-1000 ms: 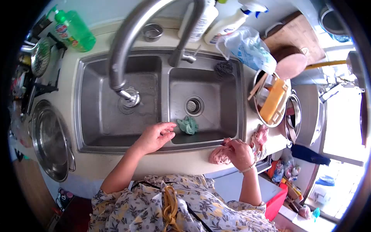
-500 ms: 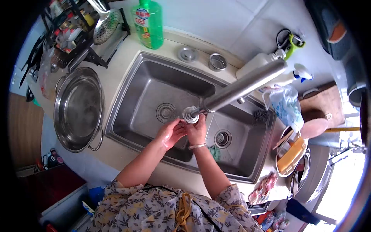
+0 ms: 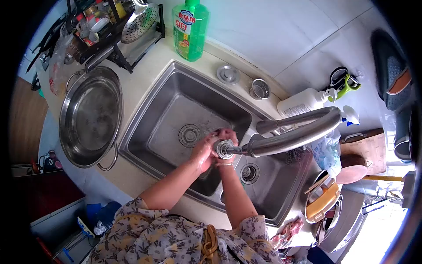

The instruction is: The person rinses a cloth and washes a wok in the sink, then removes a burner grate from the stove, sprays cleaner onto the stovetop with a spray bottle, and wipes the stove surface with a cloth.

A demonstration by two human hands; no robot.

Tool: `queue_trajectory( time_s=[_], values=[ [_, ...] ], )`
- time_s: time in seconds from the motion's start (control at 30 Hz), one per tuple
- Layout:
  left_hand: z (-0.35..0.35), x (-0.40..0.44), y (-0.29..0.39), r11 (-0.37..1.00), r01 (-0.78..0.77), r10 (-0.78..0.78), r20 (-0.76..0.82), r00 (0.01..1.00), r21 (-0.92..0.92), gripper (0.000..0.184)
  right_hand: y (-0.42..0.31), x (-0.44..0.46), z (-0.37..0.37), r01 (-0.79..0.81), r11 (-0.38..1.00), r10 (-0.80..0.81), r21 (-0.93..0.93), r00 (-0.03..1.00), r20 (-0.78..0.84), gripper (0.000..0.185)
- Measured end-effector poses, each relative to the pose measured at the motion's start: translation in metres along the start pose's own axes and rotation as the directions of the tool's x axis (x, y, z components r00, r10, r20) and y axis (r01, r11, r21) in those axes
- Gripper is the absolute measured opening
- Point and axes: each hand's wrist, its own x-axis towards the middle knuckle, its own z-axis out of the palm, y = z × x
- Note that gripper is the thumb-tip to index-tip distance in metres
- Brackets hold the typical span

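The left hand [image 3: 203,152] and right hand [image 3: 228,133] meet beneath the tap head [image 3: 223,149], which hides part of them, so I cannot tell how wide or narrow the fingers stand. The tap head sits right over the hands, with the tap's curved neck [image 3: 290,143] leading off toward 3 o'clock. The hands are over the left basin of the sink [image 3: 202,94], near the divider; its drain [image 3: 190,135] lies at 10 o'clock and the right basin's drain [image 3: 249,174] at 4. Further out on the tabletop [image 3: 138,83], a round lid [image 3: 228,75] lies at 12, a small metal cup [image 3: 260,89] at 1, a white bottle [image 3: 299,104] at 2, a pink cloth [image 3: 288,233] near 5, a wide steel pan [image 3: 91,116] between 9 and 10, and a green bottle [image 3: 191,39] between 11 and 12.
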Motion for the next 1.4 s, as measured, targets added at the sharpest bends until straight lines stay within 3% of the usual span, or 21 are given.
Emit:
queue_trajectory(
  time_s=[0.03, 0.07, 0.17, 0.23, 0.3, 0.37, 0.4, 0.43, 0.47, 0.5, 0.6, 0.67, 0.7, 0.77, 0.8, 0.87, 1.0, 1.1, 1.2, 1.27, 1.4],
  values=[
    [0.005, -0.005, -0.001, 0.998, -0.010, 0.010, -0.005, 1.000, -0.062, 0.034, 0.021, 0.007, 0.003, -0.228, 0.873, 0.257, 0.431, 0.966, -0.010, 0.025],
    [0.016, -0.011, 0.002, 0.998, 0.059, -0.059, -0.013, 0.998, -0.034, 0.036, 0.030, 0.010, 0.005, -0.370, 0.524, 0.479, 0.767, 0.873, 0.094, 0.028],
    [0.007, -0.007, -0.002, 0.997, 0.060, -0.058, 0.057, 0.997, -0.038, 0.041, -0.019, 0.003, -0.009, -0.341, 0.304, 0.426, 0.890, 0.884, 0.193, 0.030],
    [0.002, 0.004, 0.009, 0.990, 0.127, -0.124, 0.054, 0.991, -0.061, 0.043, -0.036, -0.014, -0.002, -0.181, 0.809, 0.187, 0.559, 0.981, 0.046, 0.040],
    [-0.005, 0.012, 0.022, 0.957, 0.287, -0.270, 0.254, 0.929, -0.034, 0.051, -0.056, -0.038, 0.009, -0.434, 0.468, 0.570, 0.770, 0.814, 0.112, 0.046],
    [-0.004, 0.013, 0.004, 0.994, 0.092, -0.087, 0.086, 0.992, -0.051, 0.056, -0.101, -0.021, -0.018, -0.586, 0.388, 0.607, 0.711, 0.743, 0.282, 0.049],
    [-0.001, 0.011, -0.005, 0.998, 0.033, -0.033, 0.008, 0.999, -0.049, 0.058, -0.077, -0.020, -0.014, -0.407, 0.790, 0.396, 0.459, 0.910, 0.125, 0.050],
    [0.006, 0.004, -0.010, 0.996, 0.060, -0.064, -0.058, 0.996, -0.059, 0.057, -0.053, -0.018, -0.012, -0.116, 0.988, 0.109, 0.098, 0.991, 0.071, 0.050],
    [0.003, 0.003, -0.017, 0.996, -0.056, 0.052, -0.056, 0.997, -0.072, 0.046, -0.033, -0.012, -0.014, 0.115, 0.954, -0.107, -0.275, 0.993, 0.044, 0.048],
    [0.000, 0.001, -0.018, 0.997, -0.048, 0.044, -0.049, 0.998, -0.066, 0.046, -0.033, -0.001, -0.017, 0.211, 0.902, -0.196, -0.376, 0.977, 0.079, 0.044],
    [-0.005, 0.001, -0.014, 0.997, -0.072, 0.072, 0.011, 0.997, 0.031, 0.027, -0.034, 0.003, -0.029, -0.057, 0.998, 0.057, 0.001, 0.995, 0.087, 0.039],
    [-0.015, 0.014, -0.015, 0.995, -0.099, 0.098, 0.053, 0.994, 0.028, 0.026, -0.021, 0.003, -0.037, -0.376, 0.793, 0.436, 0.479, 0.900, -0.015, 0.034],
    [-0.019, 0.018, -0.015, 0.992, -0.121, 0.119, 0.092, 0.989, 0.024, 0.025, -0.037, 0.014, -0.055, -0.356, 0.538, 0.577, 0.764, 0.816, -0.026, 0.034],
    [-0.006, 0.010, -0.007, 0.982, -0.184, 0.186, 0.066, 0.980, -0.039, 0.025, -0.023, 0.017, -0.095, -0.119, 0.388, 0.604, 0.914, 0.782, -0.154, 0.025],
    [-0.007, 0.008, -0.001, 0.993, -0.108, 0.106, 0.040, 0.994, 0.049, 0.025, -0.030, 0.025, -0.099, 0.011, 0.834, 0.340, 0.551, 0.776, -0.531, 0.028],
    [-0.001, 0.000, 0.005, 0.989, -0.041, 0.036, 0.039, 0.999, 0.139, 0.021, 0.000, 0.030, -0.144, -0.215, 0.958, 0.080, -0.191, 0.836, -0.542, 0.048],
    [-0.007, 0.008, 0.001, 0.971, -0.051, 0.038, 0.060, 0.997, 0.233, 0.021, 0.039, 0.062, -0.185, -0.344, 0.935, 0.334, 0.083, 0.778, -0.532, 0.050],
    [-0.009, 0.015, 0.002, 0.960, 0.218, -0.183, -0.196, 0.963, 0.176, 0.028, 0.053, 0.076, -0.186, -0.257, 0.922, 0.365, 0.289, 0.823, -0.435, 0.048],
    [-0.027, 0.029, -0.009, 0.994, 0.029, -0.049, -0.196, 0.979, -0.105, 0.037, 0.056, 0.084, -0.184, -0.191, 0.890, 0.355, 0.413, 0.859, -0.368, 0.046],
    [-0.035, 0.013, 0.012, 0.964, 0.135, -0.134, -0.020, 0.991, 0.227, 0.038, 0.072, 0.088, -0.184, -0.164, 0.902, 0.329, 0.399, 0.859, -0.392, 0.034],
    [-0.031, 0.010, 0.007, 0.982, 0.178, -0.183, 0.111, 0.977, 0.055, 0.031, 0.041, 0.090, -0.183, -0.199, 0.774, 0.478, 0.601, 0.805, -0.350, 0.030]
  ],
)
